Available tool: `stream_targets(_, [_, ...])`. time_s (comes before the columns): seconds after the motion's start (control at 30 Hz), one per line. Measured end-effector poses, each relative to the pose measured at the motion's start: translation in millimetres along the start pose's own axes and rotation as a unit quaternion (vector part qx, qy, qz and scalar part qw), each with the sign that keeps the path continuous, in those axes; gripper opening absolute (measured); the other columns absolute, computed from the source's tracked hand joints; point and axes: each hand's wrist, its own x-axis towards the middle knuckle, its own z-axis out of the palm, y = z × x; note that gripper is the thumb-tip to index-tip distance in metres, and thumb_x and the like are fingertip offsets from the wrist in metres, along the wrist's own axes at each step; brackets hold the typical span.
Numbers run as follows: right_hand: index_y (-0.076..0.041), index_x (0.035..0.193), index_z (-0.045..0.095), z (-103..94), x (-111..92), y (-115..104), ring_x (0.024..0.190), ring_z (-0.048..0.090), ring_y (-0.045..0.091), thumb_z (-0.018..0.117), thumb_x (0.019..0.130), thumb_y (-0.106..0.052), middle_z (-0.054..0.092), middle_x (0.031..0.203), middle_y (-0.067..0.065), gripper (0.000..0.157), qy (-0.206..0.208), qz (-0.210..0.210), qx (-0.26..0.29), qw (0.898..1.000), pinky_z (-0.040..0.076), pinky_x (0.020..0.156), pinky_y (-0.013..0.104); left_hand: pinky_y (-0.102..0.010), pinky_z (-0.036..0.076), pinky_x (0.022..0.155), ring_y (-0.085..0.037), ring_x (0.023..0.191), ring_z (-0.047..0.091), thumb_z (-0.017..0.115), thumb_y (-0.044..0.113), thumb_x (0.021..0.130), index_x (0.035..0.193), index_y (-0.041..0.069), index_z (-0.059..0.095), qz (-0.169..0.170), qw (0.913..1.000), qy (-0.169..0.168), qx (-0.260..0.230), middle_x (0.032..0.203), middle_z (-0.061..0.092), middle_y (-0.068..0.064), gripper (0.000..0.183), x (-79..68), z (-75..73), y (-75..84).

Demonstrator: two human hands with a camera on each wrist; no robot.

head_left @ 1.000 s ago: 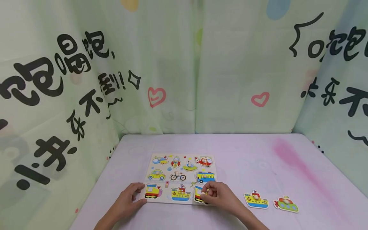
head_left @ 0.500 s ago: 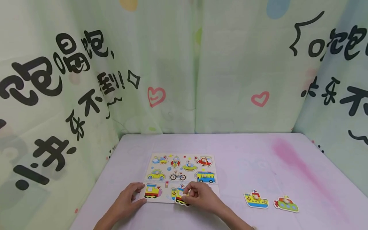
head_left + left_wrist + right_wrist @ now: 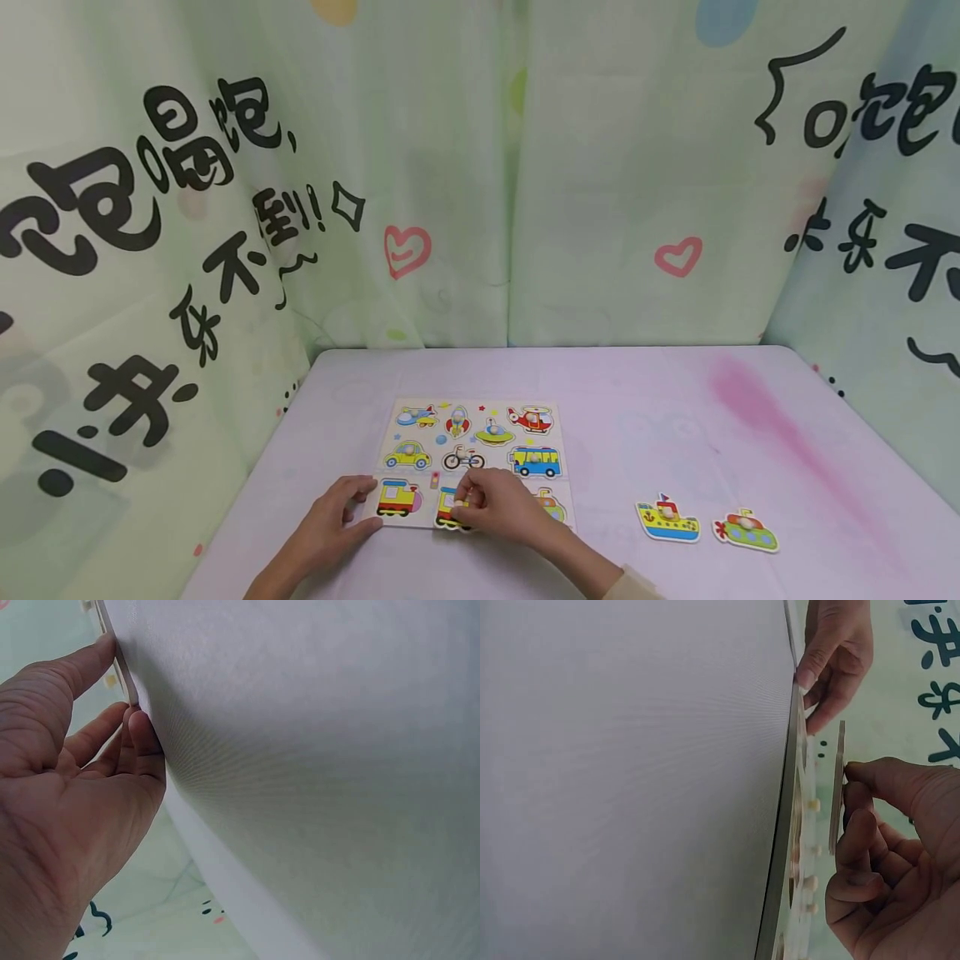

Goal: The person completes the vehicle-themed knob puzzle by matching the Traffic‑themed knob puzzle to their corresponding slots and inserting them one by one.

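My right hand point(image 3: 498, 504) pinches a train puzzle piece point(image 3: 446, 508) by its knob, over the bottom row of the puzzle board point(image 3: 498, 455). In the right wrist view the piece point(image 3: 838, 791) stands a little apart from the board's face, between thumb and finger. My left hand point(image 3: 341, 512) holds the board's lower left corner, thumb on the near edge and fingers at the left side. Beside those fingers is a train picture point(image 3: 397, 498). The right hand covers most of the boat picture in the middle and part of the submarine picture point(image 3: 551, 504).
A loose boat piece point(image 3: 667, 521) and a loose submarine piece point(image 3: 745, 532) lie on the table right of the board. Knobbed pieces, among them a bus point(image 3: 536, 461) and a helicopter point(image 3: 531, 421), sit in the upper rows. Printed curtains point(image 3: 585, 208) surround the table.
My right hand has carried the train piece leftward, from the submarine picture at the board's lower right to the boat picture in the middle. The left hand stays at the corner.
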Motion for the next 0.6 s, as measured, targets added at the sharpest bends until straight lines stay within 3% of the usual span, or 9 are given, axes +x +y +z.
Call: stream_targets(0.6, [-0.012,0.086,0.068,19.5,29,-16,0.059,0.044,-0.001,0.080,0.085,-0.016,0.049,0.062,-0.012,0.013,-0.004,-0.013,0.008,1.000,0.037,0.058,0.019,-0.027,0.050,0.079,-0.014,0.101,0.055,0.086,0.018,0.082,0.130,0.007,0.064,0.009,0.9999,0.001,-0.015,0.128,0.061,-0.003,0.054,-1.1,-0.5,-0.2])
